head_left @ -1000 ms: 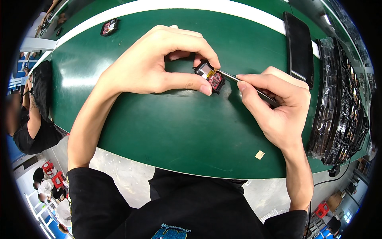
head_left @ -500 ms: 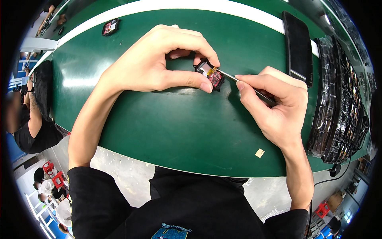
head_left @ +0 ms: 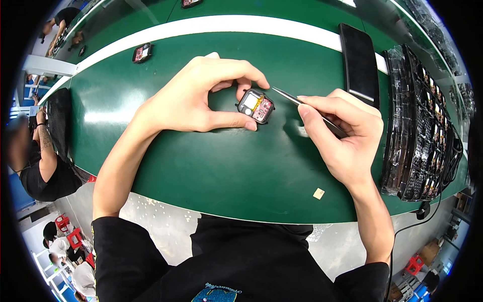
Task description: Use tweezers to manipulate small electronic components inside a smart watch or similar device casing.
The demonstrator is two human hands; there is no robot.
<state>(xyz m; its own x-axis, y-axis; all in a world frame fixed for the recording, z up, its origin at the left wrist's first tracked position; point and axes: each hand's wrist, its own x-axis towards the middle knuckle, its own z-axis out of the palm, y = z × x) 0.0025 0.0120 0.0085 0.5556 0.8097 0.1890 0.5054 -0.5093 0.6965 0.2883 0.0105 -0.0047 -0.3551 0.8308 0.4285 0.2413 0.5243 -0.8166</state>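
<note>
Head view: just above the frame's centre, the left hand (head_left: 193, 98), curved in a loose C, holds an open smartwatch case (head_left: 255, 106) between thumb and bent fingers. Right of centre, the right hand (head_left: 347, 133) is closed round slim tweezers (head_left: 292, 97), tips near the case.

Black short-sleeved shirt (head_left: 256, 272); blue print (head_left: 216, 295) on chest.

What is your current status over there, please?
Left hand holding small open device, circuitry exposed. Right hand gripping pointed tool, tip clear of device. Left index fingertip beside that tip.
</note>
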